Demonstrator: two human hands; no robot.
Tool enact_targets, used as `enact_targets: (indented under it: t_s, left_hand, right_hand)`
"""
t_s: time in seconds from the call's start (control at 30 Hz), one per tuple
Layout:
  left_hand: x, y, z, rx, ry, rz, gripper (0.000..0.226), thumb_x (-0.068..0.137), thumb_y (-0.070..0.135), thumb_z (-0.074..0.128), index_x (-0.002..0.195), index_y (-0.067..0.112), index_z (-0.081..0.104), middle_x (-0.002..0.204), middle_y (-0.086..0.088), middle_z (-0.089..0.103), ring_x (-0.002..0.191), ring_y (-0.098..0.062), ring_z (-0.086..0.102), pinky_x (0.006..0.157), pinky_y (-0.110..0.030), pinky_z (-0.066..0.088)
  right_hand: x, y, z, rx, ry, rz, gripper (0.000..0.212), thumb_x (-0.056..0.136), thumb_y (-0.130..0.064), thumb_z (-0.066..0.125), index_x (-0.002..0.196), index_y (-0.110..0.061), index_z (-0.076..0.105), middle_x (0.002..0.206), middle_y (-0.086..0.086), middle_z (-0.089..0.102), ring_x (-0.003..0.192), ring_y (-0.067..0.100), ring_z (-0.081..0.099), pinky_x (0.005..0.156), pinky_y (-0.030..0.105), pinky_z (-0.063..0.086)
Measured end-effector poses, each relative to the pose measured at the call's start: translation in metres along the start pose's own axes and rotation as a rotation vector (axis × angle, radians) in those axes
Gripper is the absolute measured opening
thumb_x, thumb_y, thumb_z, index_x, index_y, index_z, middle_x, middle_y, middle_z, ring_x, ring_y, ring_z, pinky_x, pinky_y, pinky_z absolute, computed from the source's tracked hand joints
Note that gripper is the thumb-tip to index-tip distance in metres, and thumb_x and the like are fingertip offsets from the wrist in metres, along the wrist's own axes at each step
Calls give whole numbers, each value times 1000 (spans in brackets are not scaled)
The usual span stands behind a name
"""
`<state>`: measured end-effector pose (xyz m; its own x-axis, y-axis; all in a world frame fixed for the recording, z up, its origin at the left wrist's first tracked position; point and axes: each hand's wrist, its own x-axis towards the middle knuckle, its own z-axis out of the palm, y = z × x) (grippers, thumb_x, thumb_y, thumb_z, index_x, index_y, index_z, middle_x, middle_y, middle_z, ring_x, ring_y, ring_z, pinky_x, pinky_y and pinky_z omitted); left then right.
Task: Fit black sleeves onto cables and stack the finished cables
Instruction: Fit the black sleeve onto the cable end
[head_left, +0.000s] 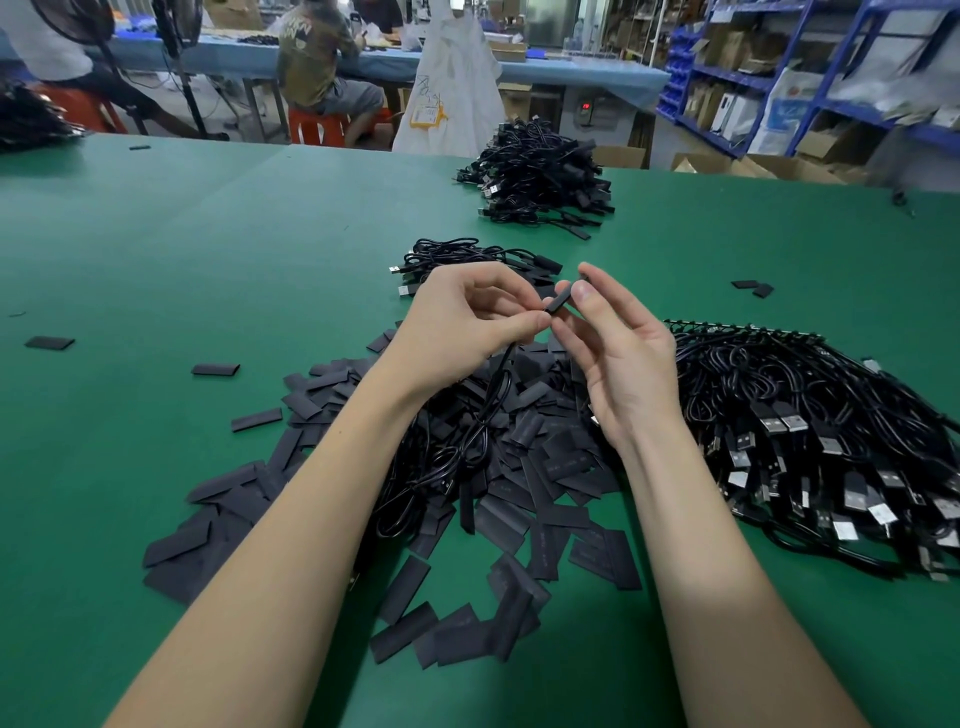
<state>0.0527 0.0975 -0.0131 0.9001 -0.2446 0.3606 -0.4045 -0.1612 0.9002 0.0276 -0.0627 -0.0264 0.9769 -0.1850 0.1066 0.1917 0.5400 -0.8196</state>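
Observation:
My left hand (467, 317) pinches a thin black cable (493, 400) near its end; the cable hangs down from the hand onto the heap below. My right hand (613, 343) pinches a black sleeve (562, 302) between thumb and fingers, right at the cable's end. Whether the sleeve is over the cable's end is hidden by my fingers. Under both hands lies a heap of loose flat black sleeves (519, 467). Just beyond my hands sits a small pile of cables (467, 257). A bigger stack of cables (540, 176) lies further back.
A large bundle of black USB cables (810, 436) lies at the right on the green table (156, 249). Stray sleeves (49, 342) lie scattered at the left and right (752, 287). Other people sit at a blue bench behind; shelves stand at the far right.

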Motion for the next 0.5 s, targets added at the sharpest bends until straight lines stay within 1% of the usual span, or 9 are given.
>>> enact_targets:
  t_s: [0.17,0.4,0.5]
  left_hand:
    - [0,1,-1,9,4,1,12,81,8,84,88,6,74,75,-10,76,68,-13,72,70,-28,58]
    - [0,-1,-2,6,-3,3,11,81,8,83,87,9,75,75,-8,76,70,-14,74,72,-24,58]
    - [0,-1,0,-4,1,-2,10,81,7,83,87,9,74,74,-7,76,68,-12,72,71,-24,58]
  right_hand:
    - [0,0,0,7,-14,20,17,94,-2,66,104,-13,75,95,8,78,83,15,74,71,23,59]
    - [0,1,-1,2,-5,20,17,92,-2,69,102,-14,77,97,10,78,84,17,73,73,24,60]
    - [2,2,-1,7,3,17,18,93,-3,69,106,-14,76,97,10,78,84,17,73,73,25,60]
